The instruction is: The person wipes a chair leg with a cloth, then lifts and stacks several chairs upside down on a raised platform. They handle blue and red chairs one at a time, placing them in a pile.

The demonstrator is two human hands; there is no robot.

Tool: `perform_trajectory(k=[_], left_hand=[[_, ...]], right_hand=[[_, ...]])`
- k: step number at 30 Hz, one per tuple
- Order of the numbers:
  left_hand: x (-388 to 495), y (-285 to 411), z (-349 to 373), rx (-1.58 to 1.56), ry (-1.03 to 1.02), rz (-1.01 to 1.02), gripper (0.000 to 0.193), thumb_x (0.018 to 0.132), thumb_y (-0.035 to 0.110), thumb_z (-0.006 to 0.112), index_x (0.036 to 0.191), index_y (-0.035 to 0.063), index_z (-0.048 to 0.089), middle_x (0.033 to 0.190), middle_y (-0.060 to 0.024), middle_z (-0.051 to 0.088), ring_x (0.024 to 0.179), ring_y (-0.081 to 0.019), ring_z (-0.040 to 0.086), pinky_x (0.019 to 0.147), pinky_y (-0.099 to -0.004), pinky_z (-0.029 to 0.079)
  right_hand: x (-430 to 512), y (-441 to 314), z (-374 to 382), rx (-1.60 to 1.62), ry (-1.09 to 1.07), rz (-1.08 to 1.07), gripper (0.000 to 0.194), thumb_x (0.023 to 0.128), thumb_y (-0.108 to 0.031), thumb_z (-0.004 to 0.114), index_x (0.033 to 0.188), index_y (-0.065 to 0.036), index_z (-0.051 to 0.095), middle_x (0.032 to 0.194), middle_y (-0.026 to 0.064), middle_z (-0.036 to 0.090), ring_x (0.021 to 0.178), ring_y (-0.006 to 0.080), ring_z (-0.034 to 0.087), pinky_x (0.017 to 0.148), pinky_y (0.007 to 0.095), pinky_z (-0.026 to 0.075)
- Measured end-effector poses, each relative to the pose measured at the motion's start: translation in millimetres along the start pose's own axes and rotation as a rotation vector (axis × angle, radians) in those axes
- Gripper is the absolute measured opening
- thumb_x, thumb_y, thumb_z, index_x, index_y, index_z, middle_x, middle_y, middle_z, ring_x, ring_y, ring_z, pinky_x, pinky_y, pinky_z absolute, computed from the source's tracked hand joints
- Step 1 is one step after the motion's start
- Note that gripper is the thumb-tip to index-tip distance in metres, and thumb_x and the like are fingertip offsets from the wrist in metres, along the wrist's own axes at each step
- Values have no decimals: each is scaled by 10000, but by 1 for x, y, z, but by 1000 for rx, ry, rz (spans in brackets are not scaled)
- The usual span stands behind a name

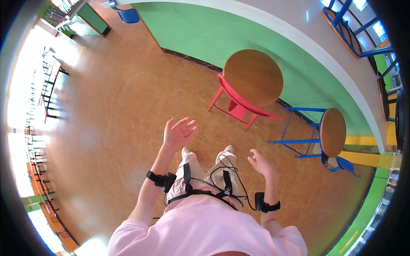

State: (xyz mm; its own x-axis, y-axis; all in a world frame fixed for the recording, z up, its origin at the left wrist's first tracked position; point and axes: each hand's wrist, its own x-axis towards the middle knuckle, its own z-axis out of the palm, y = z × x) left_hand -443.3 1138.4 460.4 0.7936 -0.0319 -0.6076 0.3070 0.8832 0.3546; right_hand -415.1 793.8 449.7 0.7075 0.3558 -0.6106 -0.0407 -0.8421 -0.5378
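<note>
My left hand is raised in front of me on the left, palm partly turned up, fingers spread and nothing in it. My right hand hovers to the right of my legs, fingers loosely bent and apart, with no object visible in it. Neither hand touches anything. Beyond them stands a red metal seat frame with a curved rail, close against a round wooden top. Whether the two are one piece I cannot tell. To the right, a blue-legged stool has a round wooden seat and a small blue backrest.
A green-panelled counter with a pale top curves along the front. Upturned blue-legged stools rest on it. Brown floor surrounds me. Tables line the left by bright windows. A black cable loops over my legs.
</note>
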Motion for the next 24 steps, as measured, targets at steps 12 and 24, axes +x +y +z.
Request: perform_trajectory(k=[12,24], left_hand=[[-82,72,-47,-234,-386,61,573,826,457,364,1209,33,400,1291,-187,352,1159,-332,370,936,-424,313],[-145,172,-169,-367,-229,472,572,808,435,435,1244,72,366,1298,-121,362,1149,-285,374,921,-413,320]], right_hand=[[-4,-224,30,1691,-737,-594,441,908,-333,328,1253,-58,351,1299,171,346,1130,318,421,897,415,389],[69,-346,66,1961,-661,-399,427,866,-293,404,1218,-53,395,1244,148,421,1136,270,416,926,397,359]])
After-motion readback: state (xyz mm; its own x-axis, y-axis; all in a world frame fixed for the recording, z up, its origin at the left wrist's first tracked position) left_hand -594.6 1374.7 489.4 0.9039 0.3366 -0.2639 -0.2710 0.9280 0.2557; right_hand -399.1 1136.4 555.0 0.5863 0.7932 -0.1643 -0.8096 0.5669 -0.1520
